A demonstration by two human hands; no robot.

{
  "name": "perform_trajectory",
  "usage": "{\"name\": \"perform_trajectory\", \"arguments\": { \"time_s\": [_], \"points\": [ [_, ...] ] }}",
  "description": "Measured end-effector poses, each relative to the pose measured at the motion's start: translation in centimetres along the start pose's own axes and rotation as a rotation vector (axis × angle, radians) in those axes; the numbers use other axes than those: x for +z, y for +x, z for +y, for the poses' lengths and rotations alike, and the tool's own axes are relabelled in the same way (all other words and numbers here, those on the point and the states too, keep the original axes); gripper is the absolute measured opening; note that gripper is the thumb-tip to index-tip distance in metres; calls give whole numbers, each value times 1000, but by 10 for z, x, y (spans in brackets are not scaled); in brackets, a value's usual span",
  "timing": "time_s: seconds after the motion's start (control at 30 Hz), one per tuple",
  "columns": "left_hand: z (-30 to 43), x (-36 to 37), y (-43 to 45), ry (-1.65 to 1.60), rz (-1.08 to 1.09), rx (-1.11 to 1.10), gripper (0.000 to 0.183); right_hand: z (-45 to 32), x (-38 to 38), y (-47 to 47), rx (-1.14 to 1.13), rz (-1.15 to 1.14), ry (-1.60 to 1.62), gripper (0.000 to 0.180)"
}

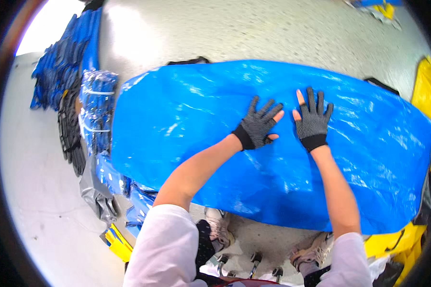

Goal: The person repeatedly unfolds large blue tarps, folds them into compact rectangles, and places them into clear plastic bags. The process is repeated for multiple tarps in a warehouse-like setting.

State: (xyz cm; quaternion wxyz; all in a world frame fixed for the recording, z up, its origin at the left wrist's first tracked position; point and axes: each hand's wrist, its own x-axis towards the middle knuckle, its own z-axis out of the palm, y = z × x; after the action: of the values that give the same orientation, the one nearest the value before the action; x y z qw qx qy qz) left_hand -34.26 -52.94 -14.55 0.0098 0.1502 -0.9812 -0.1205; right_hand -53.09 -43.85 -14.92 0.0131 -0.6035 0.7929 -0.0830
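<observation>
A large, glossy blue plastic sheet (201, 107) is spread flat before me, with small creases across its surface. Both of my hands wear grey striped knit gloves with black cuffs, and the thumb and index fingertips are bare. My left hand (258, 123) rests palm down near the sheet's middle, fingers spread and angled to the right. Just right of it, my right hand (313, 120) lies palm down with its fingers apart, pointing away from me. Neither hand holds anything. Black strap-like pieces (382, 86) stick out from under the sheet's far edge.
On the left stand stacked folded blue items (63, 61), a clear-wrapped blue bundle (98, 107) and dark grey pieces (70, 132). Yellow material lies at the right (427, 86) and lower right (395, 238). Metal caster legs (255, 262) show between my shoes.
</observation>
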Motion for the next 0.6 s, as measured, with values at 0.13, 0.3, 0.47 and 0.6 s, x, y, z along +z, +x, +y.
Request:
{"name": "perform_trajectory", "arguments": {
  "time_s": [0.13,0.3,0.47,0.6],
  "points": [
    [-121,-39,-61,93,196,-423,58,-20,0,-3,56,-78,-86,56],
    [-214,-124,-106,-314,267,-576,49,-27,-3,3,57,-103,-195,57],
    [-93,-24,9,-76,179,213,55,-26,2,4,21,-74,-200,56],
    [-234,-25,-112,58,481,-647,47,-30,1,0,33,-92,-189,57]
  ]
}}
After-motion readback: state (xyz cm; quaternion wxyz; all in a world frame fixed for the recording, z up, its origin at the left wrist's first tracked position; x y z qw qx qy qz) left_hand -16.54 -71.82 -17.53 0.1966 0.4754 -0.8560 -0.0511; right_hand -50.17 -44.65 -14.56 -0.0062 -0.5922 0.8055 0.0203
